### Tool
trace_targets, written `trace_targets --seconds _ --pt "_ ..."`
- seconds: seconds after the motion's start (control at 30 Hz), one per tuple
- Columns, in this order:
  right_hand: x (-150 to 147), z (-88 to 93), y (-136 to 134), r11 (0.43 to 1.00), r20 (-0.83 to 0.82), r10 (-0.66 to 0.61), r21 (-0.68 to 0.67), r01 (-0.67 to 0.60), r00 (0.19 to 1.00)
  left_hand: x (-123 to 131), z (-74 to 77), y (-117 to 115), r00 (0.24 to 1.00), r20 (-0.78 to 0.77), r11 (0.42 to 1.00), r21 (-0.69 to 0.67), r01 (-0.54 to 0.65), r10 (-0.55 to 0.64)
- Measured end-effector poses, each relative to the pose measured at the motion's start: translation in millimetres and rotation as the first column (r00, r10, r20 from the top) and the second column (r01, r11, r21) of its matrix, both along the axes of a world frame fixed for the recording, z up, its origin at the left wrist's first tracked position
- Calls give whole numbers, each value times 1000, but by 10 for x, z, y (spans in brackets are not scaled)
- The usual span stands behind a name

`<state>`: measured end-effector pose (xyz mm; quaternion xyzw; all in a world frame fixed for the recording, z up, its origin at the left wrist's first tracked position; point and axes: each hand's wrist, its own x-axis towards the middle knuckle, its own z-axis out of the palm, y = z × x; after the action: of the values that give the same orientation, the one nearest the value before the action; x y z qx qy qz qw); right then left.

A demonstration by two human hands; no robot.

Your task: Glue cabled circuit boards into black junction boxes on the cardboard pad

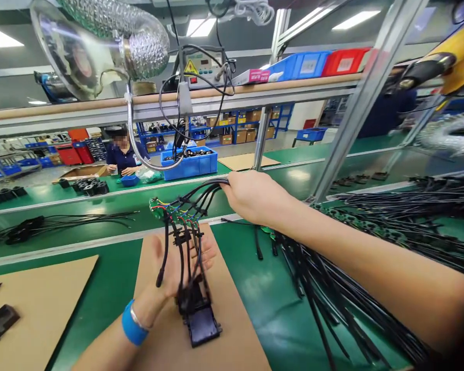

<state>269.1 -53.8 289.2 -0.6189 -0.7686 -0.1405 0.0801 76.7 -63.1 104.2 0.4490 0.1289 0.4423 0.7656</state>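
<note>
My right hand [253, 198] is closed around a bunch of black cables [209, 191]. Small green circuit boards [174, 212] with coloured wires hang in a row from that bunch, and shorter black leads dangle below them. Behind these leads is my left hand [180, 263], slightly blurred, palm up and fingers stretched out; whether it touches them I cannot tell. A blue wristband [133, 323] circles the left wrist. Just below the left fingers, a black plastic part [203, 324] sits on a cardboard sheet [232, 314], partly covered by the lead ends.
Many black cables with boards [320, 288] lie at right, under my right forearm. Another cable bundle [27, 226] lies at left. Black pieces [0, 324] rest on a second cardboard sheet [54, 299]. Beyond the metal frame [261, 139] are a blue bin [193, 164] and a seated person [123, 154].
</note>
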Motion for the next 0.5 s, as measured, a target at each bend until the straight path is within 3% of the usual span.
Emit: trace_targets --seconds 0.07,0.1,0.17,0.27,0.33,0.4,0.47,0.5 --pt "-59 -56 -3 1000 17 17 -12 -17 1000 -180 39 -67 987 101 982 -129 137 -124" --pt "-110 -88 -20 999 26 29 -22 -28 999 -235 57 -95 992 65 984 -137 116 -108" --pt "-218 -141 -70 995 48 85 -58 -82 995 -299 84 -126 993 -112 992 -117 -51 38" --pt "-245 -118 -120 960 32 220 -182 -211 975 -435 112 -110 909 -353 961 -79 -263 220" --pt "-81 -26 -87 931 -2 257 -267 -248 966 -624 148 -91 878 -419 958 -61 -280 230" --pt "232 66 -5 933 -14 204 -302 -198 979 -847 198 -103 841 -492 962 -22 -274 228" --pt "640 65 81 946 -72 70 -312 -89 995 -1022 243 -157 765 -607 974 80 -212 217" --pt "852 4 110 955 -185 -41 -297 -16 982 -1073 255 -194 707 -675 978 147 -149 210"
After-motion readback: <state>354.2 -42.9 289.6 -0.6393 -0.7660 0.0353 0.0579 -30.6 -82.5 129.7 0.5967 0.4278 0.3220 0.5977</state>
